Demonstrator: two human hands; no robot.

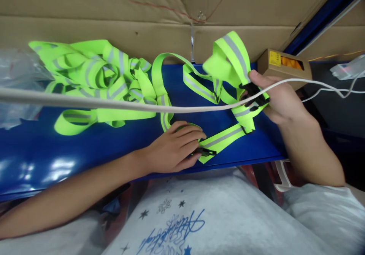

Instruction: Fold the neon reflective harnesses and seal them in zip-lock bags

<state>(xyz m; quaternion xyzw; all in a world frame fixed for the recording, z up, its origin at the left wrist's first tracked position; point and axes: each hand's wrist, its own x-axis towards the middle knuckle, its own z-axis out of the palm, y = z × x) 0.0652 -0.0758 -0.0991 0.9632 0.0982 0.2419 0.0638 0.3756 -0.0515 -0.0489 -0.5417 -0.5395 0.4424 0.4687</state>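
A neon-green reflective strap with grey stripes lies across the blue table. My left hand rests on the table with fingers closed over one end of the strap, beside a black buckle piece. My right hand is raised at the right and grips another black buckle on the same strap, whose looped part stands up above it. A white cable runs across in front of both hands.
A tangled heap of more green reflective straps lies at the left back. Cardboard forms the wall behind. A small brown box sits at the right. Clear plastic bags lie at the far left.
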